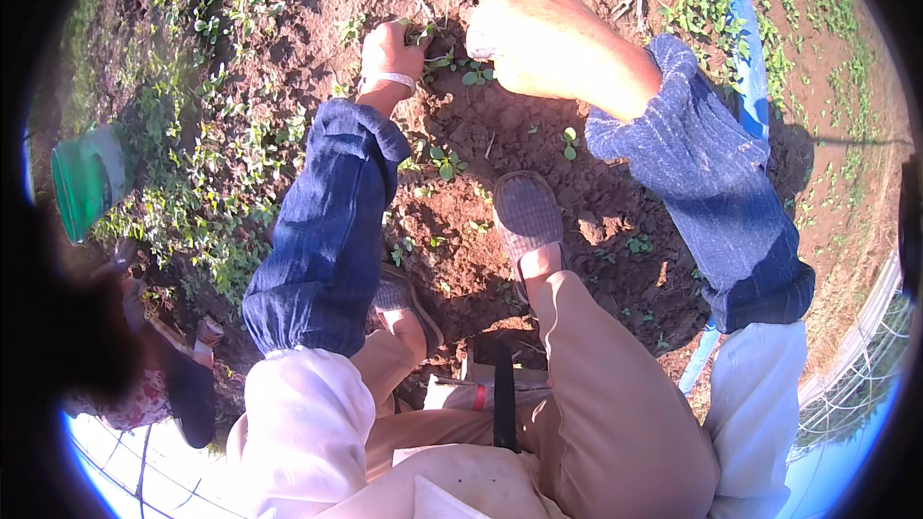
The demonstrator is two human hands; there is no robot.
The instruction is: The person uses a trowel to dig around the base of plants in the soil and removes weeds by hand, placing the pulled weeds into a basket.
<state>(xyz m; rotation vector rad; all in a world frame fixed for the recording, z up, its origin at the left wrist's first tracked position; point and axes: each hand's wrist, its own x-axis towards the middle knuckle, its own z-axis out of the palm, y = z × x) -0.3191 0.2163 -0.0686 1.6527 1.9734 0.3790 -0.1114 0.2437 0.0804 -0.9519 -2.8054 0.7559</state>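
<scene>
My left hand [393,54] is low over the soil at the top middle, its fingers closed on some small green plants [420,34]. To its right is my right hand [544,43], overexposed by sun, with the fingers curled round a pale object [480,43] that shows only in part; what it is I cannot tell. Between the hands, small seedlings [477,75] grow from reddish-brown soil [497,119]. Blue sleeve covers reach over both forearms, and a pale band circles the left wrist.
My shoes [528,213] stand on soil with scattered seedlings [447,163]. Dense green plants [209,180] grow at left, near a green bucket [83,180]. Another person [189,382] is at lower left. A blue hose or pipe [748,43] runs along the right.
</scene>
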